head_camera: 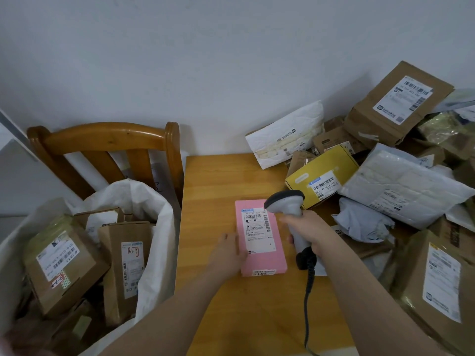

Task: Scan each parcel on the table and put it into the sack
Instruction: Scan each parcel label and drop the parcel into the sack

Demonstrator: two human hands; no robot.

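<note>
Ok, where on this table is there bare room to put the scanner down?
Bare wood lies beyond the pink parcel, between it and the wall, left of the white mailer; also between it and the table's near edge. A narrow strip runs along the left edge by the sack. The right side is piled with parcels.

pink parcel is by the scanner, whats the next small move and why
Probably tip the scanner down onto the barcode on the label of the pink parcel. The right hand grips it right beside that label, the left hand touches the parcel's edge, and the sack stands at the left.
</note>
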